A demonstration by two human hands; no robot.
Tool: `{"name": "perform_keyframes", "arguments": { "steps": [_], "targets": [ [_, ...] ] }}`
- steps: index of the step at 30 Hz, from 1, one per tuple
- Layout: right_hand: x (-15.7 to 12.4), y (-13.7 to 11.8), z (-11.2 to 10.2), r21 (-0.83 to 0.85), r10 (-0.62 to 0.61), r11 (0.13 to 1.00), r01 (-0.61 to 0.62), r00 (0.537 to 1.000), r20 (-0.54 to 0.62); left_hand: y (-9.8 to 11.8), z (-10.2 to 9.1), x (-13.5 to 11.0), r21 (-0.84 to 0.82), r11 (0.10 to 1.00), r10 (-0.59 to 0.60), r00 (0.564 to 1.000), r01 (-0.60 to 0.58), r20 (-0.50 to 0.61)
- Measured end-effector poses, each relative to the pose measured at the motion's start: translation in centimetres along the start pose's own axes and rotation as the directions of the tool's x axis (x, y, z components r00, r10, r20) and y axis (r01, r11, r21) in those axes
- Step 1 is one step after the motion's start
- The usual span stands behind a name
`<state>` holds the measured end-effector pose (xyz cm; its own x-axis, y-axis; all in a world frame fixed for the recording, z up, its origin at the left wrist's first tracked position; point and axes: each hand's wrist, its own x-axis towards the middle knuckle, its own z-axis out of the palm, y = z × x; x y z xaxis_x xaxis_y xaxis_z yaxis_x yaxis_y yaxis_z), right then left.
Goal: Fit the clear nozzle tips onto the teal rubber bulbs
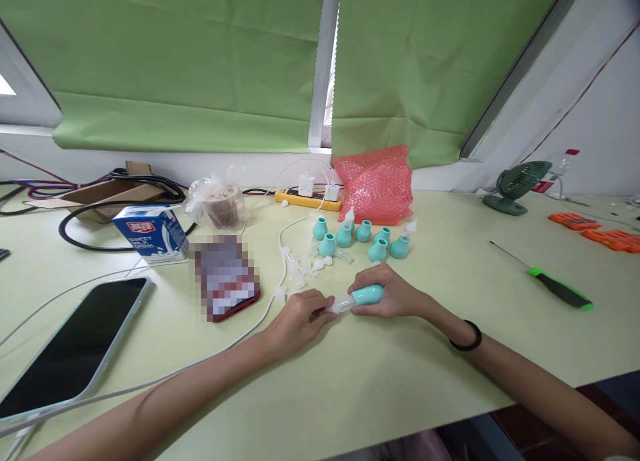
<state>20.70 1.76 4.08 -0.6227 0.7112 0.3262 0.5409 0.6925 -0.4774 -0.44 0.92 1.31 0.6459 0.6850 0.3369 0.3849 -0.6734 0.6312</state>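
A nasal aspirator with a teal rubber bulb (pixel 369 295) and a clear tube (pixel 345 304) lies sideways between my hands, just above the table. My right hand (pixel 387 291) is wrapped round the bulb. At the other end, my left hand (pixel 300 318) pinches the whitish tip of the tube, which its fingers partly cover. Beyond my hands stand several loose teal bulbs (pixel 377 249), most with their open necks up. A few carry a clear pointed nozzle (pixel 411 228). Small clear and white plastic parts (pixel 296 273) are scattered to the left of them.
A white cable (pixel 283 248) runs across the table near my left forearm. Leftward are two phones (pixel 75 348) and a blue milk carton (pixel 153 234). Behind are a yellow power strip (pixel 307 200) and pink bubble wrap (pixel 375 188). A screwdriver (pixel 550 281) and a green fan (pixel 520 184) are rightward.
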Motion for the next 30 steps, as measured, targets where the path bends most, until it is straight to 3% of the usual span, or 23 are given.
{"name": "perform_keyframes", "arguments": {
  "steps": [10, 15, 19, 21, 23, 26, 30],
  "targets": [
    [0.0, -0.5, -0.2, 0.005, -0.006, 1.000, 0.006, 1.000, 0.023, 0.1, 0.3, -0.1, 0.141, 0.976, 0.166, 0.986, -0.166, 0.009],
    [0.1, -0.5, -0.2, 0.076, 0.053, 0.996, -0.050, 0.998, -0.036, 0.1, 0.2, -0.1, -0.004, 0.991, 0.135, 0.981, -0.137, -0.137],
    [0.2, -0.5, 0.0, 0.209, 0.168, 0.964, -0.164, 0.986, -0.002, 0.2, 0.2, -0.1, -0.125, 0.981, 0.120, 0.970, -0.149, -0.211],
    [0.3, -0.4, 0.3, 0.286, 0.266, 0.922, -0.262, 0.964, 0.026, 0.2, 0.1, -0.1, -0.190, 0.976, 0.060, 0.972, -0.105, -0.226],
    [0.4, -0.3, 0.6, 0.363, 0.390, 0.850, -0.382, 0.919, 0.054, 0.2, 0.1, 0.1, -0.295, 0.955, -0.104, 0.971, 0.036, -0.217],
    [0.4, -0.2, 1.1, 0.473, 0.514, 0.731, -0.492, 0.853, 0.093, 0.0, -0.1, 0.4, -0.507, 0.824, -0.359, 0.925, 0.251, -0.126],
    [0.5, -0.4, 1.2, 0.481, 0.528, 0.712, -0.512, 0.842, 0.115, -0.2, -0.4, 0.7, -0.664, 0.679, -0.385, 0.922, 0.313, 0.040]
  ]
}}
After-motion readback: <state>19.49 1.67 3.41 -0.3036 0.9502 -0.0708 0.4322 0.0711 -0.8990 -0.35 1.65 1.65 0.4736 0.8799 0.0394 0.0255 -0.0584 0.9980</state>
